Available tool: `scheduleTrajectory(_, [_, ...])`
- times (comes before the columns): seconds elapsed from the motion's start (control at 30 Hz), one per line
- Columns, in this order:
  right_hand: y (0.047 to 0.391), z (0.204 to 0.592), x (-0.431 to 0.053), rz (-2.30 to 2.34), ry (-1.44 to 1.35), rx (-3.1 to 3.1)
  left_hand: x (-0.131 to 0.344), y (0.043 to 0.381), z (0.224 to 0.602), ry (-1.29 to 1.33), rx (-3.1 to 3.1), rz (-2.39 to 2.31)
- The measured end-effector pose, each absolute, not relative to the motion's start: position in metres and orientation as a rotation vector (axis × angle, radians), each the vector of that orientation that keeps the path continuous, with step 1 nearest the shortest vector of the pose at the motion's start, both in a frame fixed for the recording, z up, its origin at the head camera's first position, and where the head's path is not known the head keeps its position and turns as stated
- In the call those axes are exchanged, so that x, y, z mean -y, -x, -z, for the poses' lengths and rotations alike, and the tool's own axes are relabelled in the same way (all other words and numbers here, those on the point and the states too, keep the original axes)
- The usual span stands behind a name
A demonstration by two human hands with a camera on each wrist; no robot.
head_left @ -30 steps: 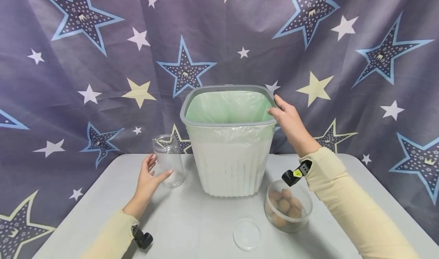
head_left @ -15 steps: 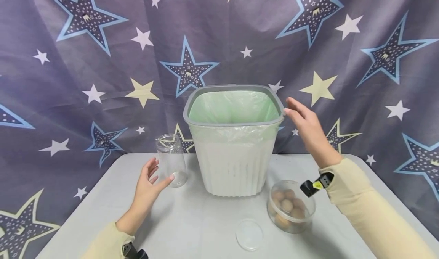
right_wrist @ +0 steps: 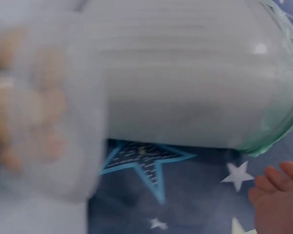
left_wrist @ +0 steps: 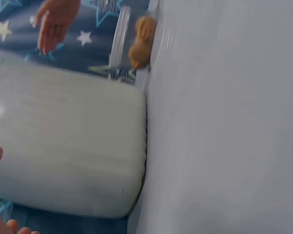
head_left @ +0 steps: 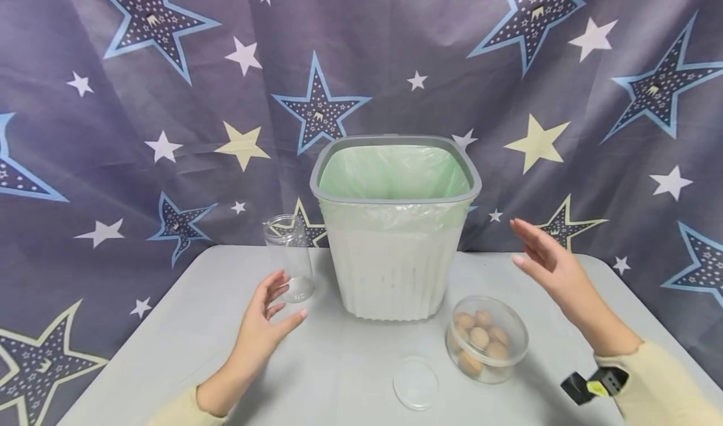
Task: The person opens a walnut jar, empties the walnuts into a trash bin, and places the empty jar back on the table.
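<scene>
One jar (head_left: 297, 258), apparently partly behind left hand (head_left: 264, 323)

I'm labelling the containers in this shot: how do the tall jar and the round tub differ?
The jar is tall and narrow; the tub is low and wide. The jar looks empty, while the tub holds brown round pieces. The jar stands left of the bin, the tub at its right front. Both are see-through and stand upright on the table.

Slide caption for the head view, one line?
Empty left hand near a clear jar, empty right hand hovering by a round tub of walnut-like pieces, green-lined trash bin mid-frame.
</scene>
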State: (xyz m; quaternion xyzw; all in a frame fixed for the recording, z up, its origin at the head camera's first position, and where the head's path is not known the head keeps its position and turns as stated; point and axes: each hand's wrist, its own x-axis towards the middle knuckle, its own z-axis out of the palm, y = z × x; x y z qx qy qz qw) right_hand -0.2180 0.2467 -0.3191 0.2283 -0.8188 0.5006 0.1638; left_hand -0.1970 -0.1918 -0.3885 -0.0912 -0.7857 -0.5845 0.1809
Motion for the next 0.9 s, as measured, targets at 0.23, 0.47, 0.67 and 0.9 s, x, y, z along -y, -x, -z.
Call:
scheduleTrajectory(0.23, [0.21,0.358,-0.26,-1.279,-0.821,2.365,0.173,0.19,0.401,0.434,2.282,1.673])
scheduleTrajectory(0.47, [0.206,0.387,-0.266,-1.326,-0.947,2.436,0.158,0.185,0.414,0.536,2.418,1.793])
scheduleTrajectory(0.67, [0.203,0.405,-0.276,-1.379,-1.017,2.475,0.144,0.184,0.42,0.73,2.425,1.874])
scheduleTrajectory(0.9, [0.21,0.421,-0.288,-1.597,-1.189,2.468,0.117,0.183,0.417,0.858,2.394,1.937])
